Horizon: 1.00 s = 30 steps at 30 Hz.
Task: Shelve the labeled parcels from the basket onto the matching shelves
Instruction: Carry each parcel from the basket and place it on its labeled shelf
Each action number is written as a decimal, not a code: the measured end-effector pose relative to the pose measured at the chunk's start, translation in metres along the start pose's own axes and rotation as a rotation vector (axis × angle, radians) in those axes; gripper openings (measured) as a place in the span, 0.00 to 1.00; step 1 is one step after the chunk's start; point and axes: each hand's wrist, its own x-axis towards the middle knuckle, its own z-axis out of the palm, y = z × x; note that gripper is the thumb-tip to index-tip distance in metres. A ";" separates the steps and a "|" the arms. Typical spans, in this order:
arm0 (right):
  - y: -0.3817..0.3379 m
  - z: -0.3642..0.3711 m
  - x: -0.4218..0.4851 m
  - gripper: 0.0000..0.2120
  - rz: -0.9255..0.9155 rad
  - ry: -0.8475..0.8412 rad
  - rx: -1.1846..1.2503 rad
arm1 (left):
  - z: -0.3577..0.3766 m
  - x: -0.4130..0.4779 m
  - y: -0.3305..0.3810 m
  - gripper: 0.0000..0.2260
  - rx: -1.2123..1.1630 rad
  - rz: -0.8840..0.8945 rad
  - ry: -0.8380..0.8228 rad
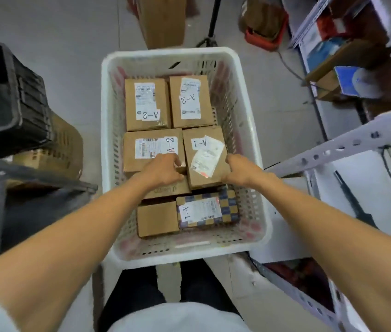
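The A-1 carton lies in the middle of the white basket, on its right side, tilted a little, with a loose shipping label across its top. The left hand has its fingers curled down over the carton's left edge, into the gap next to its neighbour. The right hand has its fingers bent round the carton's right edge, so the carton is gripped between the two hands.

Touching its left side is a carton marked A-2. Beyond these, at the far end of the basket, two more A-2 cartons sit side by side. Nearer the person, a chequered parcel marked A-1 lies on the right and a plain carton on the left. A lower carton shows partly under the left wrist.

The basket stands on the grey floor, just beyond the person's dark trouser legs. To the right is a white perforated shelf frame with blurred goods on the shelves behind it. To the left is a black crate. On the far floor are a cardboard box and a red basket.
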 end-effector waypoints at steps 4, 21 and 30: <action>0.012 0.029 0.045 0.32 0.075 0.053 0.062 | 0.030 0.040 -0.005 0.22 -0.053 -0.052 -0.054; 0.036 0.092 0.072 0.42 0.480 0.096 0.564 | 0.118 0.052 -0.016 0.37 -0.601 -0.313 -0.030; 0.058 0.146 0.038 0.33 0.305 0.045 1.007 | 0.142 0.057 -0.043 0.47 -0.760 -0.180 -0.235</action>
